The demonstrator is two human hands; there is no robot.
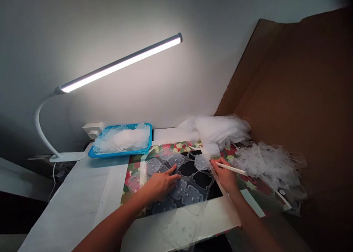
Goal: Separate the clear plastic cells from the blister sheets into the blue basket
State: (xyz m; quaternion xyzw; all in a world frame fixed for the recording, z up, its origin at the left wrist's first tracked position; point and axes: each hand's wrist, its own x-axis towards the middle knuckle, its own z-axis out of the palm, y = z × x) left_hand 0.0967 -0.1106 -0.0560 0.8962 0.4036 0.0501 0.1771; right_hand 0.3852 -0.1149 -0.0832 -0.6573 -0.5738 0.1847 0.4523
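Note:
My left hand point(162, 184) lies on a sheet of sheer white fabric point(180, 175), index and middle fingers stretched out. The sheet is spread over a black board point(217, 191), with several rounded, wavy-edged shapes in it. Black shows through the openings near the fingertips. My right hand point(226, 175) is closed around a slim white pen-like stick point(231, 167), its rear end pointing right. Beside those fingertips is one loose sheer fabric piece point(202, 162) with small white dots; whether the fingers also pinch it I cannot tell.
Behind, a blue tray point(150, 136) carries a heap of sheer pieces. Stacked white fabric point(220, 129) lies at the back, tangled sheer scraps point(271, 164) at right. A lit lamp point(121, 64) arches over the left side. A tall cardboard panel point(298, 83) walls off the right.

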